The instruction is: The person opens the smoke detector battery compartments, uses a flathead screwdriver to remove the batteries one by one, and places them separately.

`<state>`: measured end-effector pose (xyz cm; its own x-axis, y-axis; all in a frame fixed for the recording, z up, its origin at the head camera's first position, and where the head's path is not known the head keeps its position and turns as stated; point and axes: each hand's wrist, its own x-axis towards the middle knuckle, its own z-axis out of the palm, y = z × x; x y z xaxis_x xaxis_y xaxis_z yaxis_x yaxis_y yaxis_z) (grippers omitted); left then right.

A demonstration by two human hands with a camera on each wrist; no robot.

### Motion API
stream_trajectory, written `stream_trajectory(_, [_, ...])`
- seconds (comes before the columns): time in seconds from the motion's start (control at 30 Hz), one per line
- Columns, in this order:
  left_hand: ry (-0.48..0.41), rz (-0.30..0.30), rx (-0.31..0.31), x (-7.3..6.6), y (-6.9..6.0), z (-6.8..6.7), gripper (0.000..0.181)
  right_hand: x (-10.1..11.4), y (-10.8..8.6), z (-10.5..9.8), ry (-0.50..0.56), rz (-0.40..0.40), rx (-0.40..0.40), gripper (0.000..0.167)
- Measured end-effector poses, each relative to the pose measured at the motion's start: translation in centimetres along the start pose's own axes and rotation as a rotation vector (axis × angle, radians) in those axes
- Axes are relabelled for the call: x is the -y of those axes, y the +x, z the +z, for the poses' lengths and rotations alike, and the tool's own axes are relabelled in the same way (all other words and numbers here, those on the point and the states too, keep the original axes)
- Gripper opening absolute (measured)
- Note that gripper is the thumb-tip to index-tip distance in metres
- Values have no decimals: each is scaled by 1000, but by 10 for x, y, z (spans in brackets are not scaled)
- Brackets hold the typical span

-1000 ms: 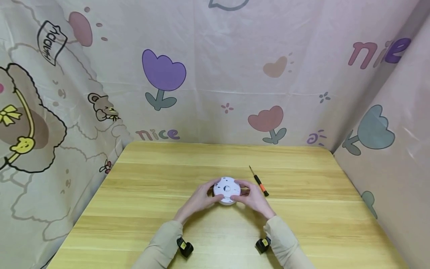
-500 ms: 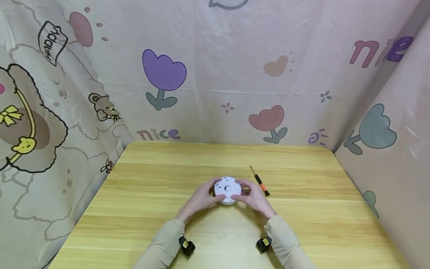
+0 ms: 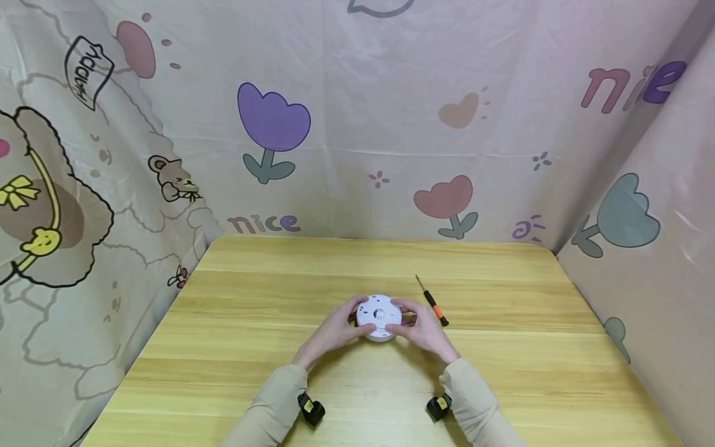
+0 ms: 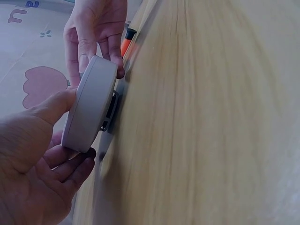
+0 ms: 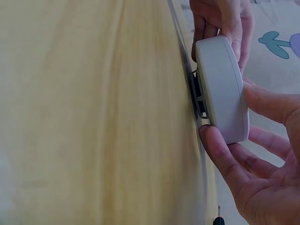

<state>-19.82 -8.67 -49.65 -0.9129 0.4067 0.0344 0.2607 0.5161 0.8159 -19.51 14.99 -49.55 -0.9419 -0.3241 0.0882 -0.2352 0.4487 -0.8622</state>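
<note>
Over the table (image 3: 251,298) a device (image 3: 380,315) is held between the left hand (image 3: 336,328) and the right hand (image 3: 422,328), just behind which a screwdriver (image 3: 432,301) is laid, the whole backed by a curtain (image 3: 357,112)

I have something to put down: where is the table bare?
The table is bare left of the left hand, right of the screwdriver, and along the printed cloth at the back. Crowded: the middle, where that hand and the right hand hold the white disc.

There are two hands (image 3: 336,326) (image 3: 422,329), two cameras (image 3: 311,410) (image 3: 438,407), one disc (image 3: 380,320), one screwdriver (image 3: 433,303), one table (image 3: 368,391).
</note>
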Motion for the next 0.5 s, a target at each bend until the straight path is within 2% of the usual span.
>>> stream_trajectory(0.5, [-16, -29, 21, 0, 2, 0, 69, 1, 1, 0, -33, -8, 6, 59])
